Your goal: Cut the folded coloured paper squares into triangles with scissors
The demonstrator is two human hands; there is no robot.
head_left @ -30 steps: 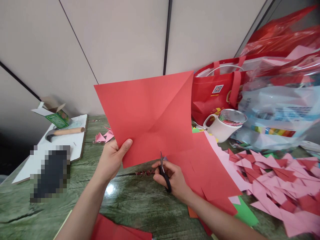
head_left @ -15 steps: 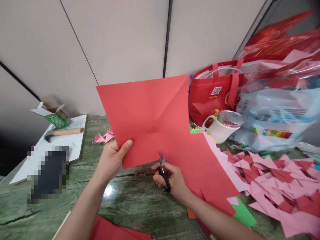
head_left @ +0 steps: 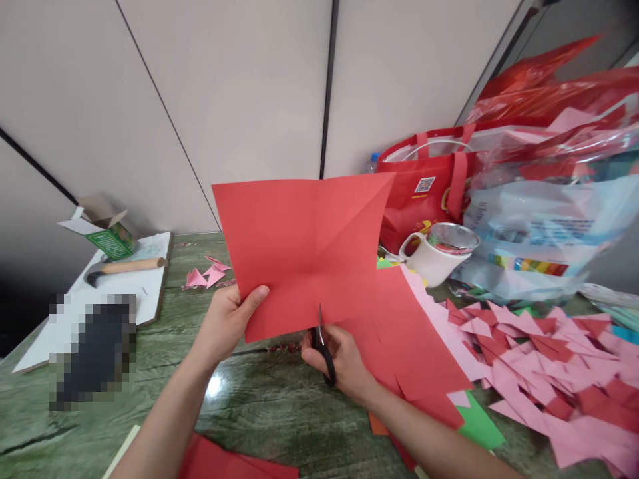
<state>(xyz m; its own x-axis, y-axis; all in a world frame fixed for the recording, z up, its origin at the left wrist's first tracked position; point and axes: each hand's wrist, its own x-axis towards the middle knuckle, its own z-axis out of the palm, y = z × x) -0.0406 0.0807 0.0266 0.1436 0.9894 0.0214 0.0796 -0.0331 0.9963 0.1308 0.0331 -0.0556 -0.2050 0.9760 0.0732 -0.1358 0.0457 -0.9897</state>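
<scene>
A creased sheet of red paper (head_left: 294, 239) is held up above the table. My left hand (head_left: 227, 319) pinches its lower left edge, thumb in front and fingers behind. My right hand (head_left: 342, 362) grips black-handled scissors (head_left: 323, 346) by the finger loops. One blade lies in front of the sheet at its lower edge, near the middle; the other blade is hidden, apparently behind the paper. Under and right of my right hand lies a stack of red sheets (head_left: 419, 339), with pink and green paper below it. More red paper (head_left: 224, 459) lies at the front edge.
Folded pink and red paper pieces (head_left: 554, 372) heap up at the right. Behind them stand a white mug (head_left: 434, 261), a red bag (head_left: 414, 199) and a plastic bag (head_left: 539, 233). On the left, a white board (head_left: 154, 283) carries a wooden-handled tool (head_left: 130, 266) and a box (head_left: 112, 239).
The red sheet has come down and shifted slightly right, its top edge lower. The scissors have moved onto its lower edge, with the front blade overlapping the paper. My left hand keeps its pinch.
</scene>
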